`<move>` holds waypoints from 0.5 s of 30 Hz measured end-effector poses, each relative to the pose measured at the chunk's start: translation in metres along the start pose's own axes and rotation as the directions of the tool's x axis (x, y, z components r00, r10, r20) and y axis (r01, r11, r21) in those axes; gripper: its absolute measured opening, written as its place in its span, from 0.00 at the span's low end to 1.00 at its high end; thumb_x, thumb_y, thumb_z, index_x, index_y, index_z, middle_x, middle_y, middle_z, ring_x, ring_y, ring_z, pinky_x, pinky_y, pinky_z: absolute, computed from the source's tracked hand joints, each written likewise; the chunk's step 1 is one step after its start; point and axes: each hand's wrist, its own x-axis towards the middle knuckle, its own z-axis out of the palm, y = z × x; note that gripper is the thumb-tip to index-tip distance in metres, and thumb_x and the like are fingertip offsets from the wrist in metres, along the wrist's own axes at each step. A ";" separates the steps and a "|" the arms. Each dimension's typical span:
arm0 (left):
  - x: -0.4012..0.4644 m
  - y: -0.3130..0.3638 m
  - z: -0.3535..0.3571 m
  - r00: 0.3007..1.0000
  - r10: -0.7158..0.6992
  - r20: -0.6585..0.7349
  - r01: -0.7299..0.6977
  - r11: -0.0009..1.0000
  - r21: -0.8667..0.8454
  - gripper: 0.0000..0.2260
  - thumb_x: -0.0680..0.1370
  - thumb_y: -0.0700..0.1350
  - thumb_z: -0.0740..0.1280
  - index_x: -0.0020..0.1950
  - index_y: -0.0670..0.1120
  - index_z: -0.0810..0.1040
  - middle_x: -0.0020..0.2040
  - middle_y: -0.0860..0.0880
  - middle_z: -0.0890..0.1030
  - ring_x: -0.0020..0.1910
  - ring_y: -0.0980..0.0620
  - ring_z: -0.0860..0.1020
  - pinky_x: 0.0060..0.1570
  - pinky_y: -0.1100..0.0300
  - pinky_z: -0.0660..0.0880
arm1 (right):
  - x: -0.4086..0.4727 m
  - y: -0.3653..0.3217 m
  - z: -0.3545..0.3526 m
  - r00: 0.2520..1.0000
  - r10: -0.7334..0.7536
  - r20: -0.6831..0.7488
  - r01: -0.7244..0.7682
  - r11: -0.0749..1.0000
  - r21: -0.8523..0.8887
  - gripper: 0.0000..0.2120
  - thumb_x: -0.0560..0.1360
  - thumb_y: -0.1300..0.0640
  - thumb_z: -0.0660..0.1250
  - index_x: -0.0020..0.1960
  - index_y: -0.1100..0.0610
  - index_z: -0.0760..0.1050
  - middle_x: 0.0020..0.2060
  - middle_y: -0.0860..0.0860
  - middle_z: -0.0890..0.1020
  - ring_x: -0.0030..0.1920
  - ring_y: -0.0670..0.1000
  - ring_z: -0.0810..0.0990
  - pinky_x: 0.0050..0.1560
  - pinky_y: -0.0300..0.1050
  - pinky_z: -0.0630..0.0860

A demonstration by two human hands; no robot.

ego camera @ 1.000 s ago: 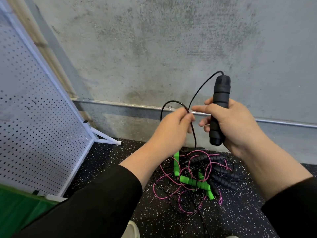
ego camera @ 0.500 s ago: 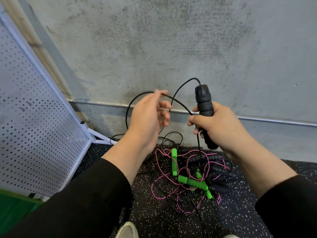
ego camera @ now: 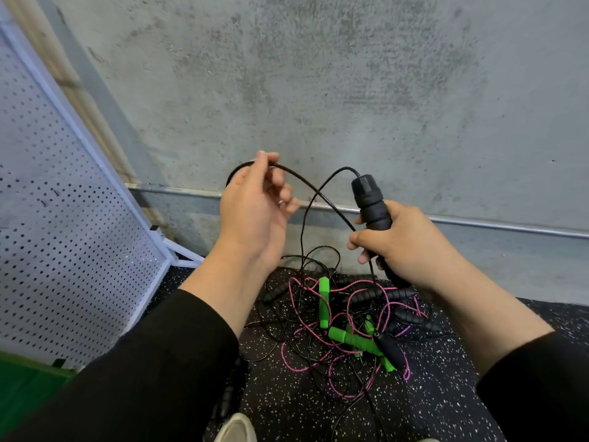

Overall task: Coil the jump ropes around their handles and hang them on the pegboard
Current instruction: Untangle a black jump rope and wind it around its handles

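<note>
With the right hand [ego camera: 411,247] clenched round the upright black handle [ego camera: 371,202] and the left hand [ego camera: 255,212] apparently pinching its black cord [ego camera: 314,186] above the tangled floor pile [ego camera: 350,327], wind snug, tensioned turns.

Black handle [ego camera: 372,206] upright above the floor pile [ego camera: 347,323], thin black rope [ego camera: 314,186] arcing left from its cap, white pegboard [ego camera: 63,237] left of pile
</note>
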 end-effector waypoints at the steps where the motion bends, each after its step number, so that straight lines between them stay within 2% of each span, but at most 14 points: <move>1: 0.000 0.000 -0.001 0.999 -0.031 0.013 0.031 0.999 0.016 0.10 0.86 0.49 0.60 0.50 0.47 0.76 0.33 0.52 0.71 0.28 0.56 0.68 0.28 0.62 0.65 | 0.000 -0.001 0.000 1.000 -0.002 -0.011 0.003 1.000 0.020 0.10 0.74 0.62 0.73 0.52 0.55 0.75 0.37 0.51 0.87 0.31 0.49 0.82 0.33 0.45 0.71; 5: -0.013 -0.017 0.005 0.968 -0.217 0.125 0.186 0.957 0.221 0.09 0.84 0.49 0.63 0.53 0.45 0.78 0.35 0.51 0.72 0.29 0.55 0.68 0.28 0.62 0.64 | 0.000 -0.006 0.003 0.998 -0.033 -0.054 0.038 0.995 0.096 0.09 0.74 0.64 0.72 0.52 0.56 0.75 0.36 0.52 0.87 0.29 0.48 0.81 0.36 0.46 0.73; 7: -0.021 -0.028 0.009 0.955 -0.258 0.147 0.200 0.925 0.323 0.08 0.85 0.46 0.62 0.53 0.44 0.78 0.35 0.51 0.73 0.29 0.55 0.69 0.28 0.62 0.65 | -0.001 -0.009 0.005 0.996 -0.055 -0.066 0.060 0.995 0.080 0.10 0.74 0.63 0.73 0.52 0.56 0.76 0.35 0.52 0.87 0.29 0.47 0.81 0.35 0.45 0.74; 9: -0.023 -0.031 0.012 0.961 -0.241 0.137 0.175 0.910 0.375 0.09 0.86 0.45 0.61 0.51 0.44 0.78 0.35 0.50 0.74 0.30 0.54 0.70 0.29 0.62 0.66 | -0.001 -0.009 0.006 0.996 -0.064 -0.064 0.068 0.996 0.061 0.10 0.73 0.62 0.74 0.51 0.55 0.76 0.35 0.51 0.87 0.29 0.47 0.82 0.37 0.45 0.75; 10: -0.022 -0.030 0.012 0.967 -0.212 0.139 0.152 0.923 0.354 0.09 0.86 0.44 0.60 0.51 0.44 0.78 0.34 0.50 0.75 0.30 0.54 0.70 0.29 0.61 0.66 | 0.000 -0.007 0.006 0.997 -0.058 -0.056 0.061 0.997 0.052 0.10 0.73 0.62 0.74 0.51 0.54 0.76 0.35 0.52 0.87 0.30 0.48 0.82 0.38 0.47 0.75; 12: -0.017 -0.021 0.013 0.980 -0.131 0.150 0.099 0.973 0.207 0.10 0.86 0.44 0.59 0.50 0.44 0.76 0.34 0.50 0.75 0.30 0.54 0.70 0.30 0.61 0.67 | 0.001 -0.003 0.004 0.999 -0.028 -0.017 0.028 1.000 0.009 0.10 0.73 0.60 0.74 0.50 0.53 0.76 0.35 0.53 0.87 0.30 0.50 0.80 0.36 0.48 0.73; 15: -0.005 0.000 0.009 0.995 -0.024 0.101 0.025 1.000 -0.017 0.10 0.86 0.45 0.57 0.49 0.45 0.75 0.33 0.50 0.73 0.29 0.55 0.70 0.29 0.62 0.68 | 0.001 0.001 0.002 1.000 0.013 0.027 -0.013 1.000 -0.004 0.10 0.75 0.62 0.73 0.53 0.56 0.75 0.34 0.51 0.86 0.28 0.47 0.79 0.32 0.44 0.71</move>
